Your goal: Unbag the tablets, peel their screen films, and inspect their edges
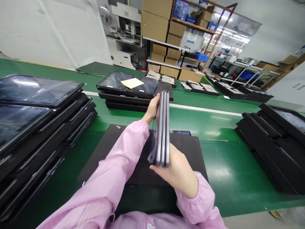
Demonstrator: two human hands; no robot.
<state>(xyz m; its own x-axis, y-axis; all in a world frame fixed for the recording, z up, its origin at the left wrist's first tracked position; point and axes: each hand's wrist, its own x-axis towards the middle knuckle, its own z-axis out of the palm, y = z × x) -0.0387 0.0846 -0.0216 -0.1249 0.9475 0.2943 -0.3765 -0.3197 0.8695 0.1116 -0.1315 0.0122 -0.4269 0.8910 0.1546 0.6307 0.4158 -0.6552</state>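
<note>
Three thin grey tablets point(163, 130) stand on edge, pressed together, held up in front of me. My left hand point(153, 109) grips their far end, with its fingertips hidden behind them. The near lower end rests in my right hand point(176, 170), whose thumb lies under the corner and whose other fingers are mostly out of sight. Below them a black foam mat point(188, 159) lies on the green table point(221, 159). Part of another dark tablet point(181, 132) shows on the mat, just right of the held ones.
Black trays with screens point(57, 127) are stacked at the left. Another stack with a yellow paper point(132, 83) stands ahead, and more black trays point(274, 140) at the right. Trays of small parts point(202, 87) line the back. Shelves with boxes point(156, 25) stand beyond.
</note>
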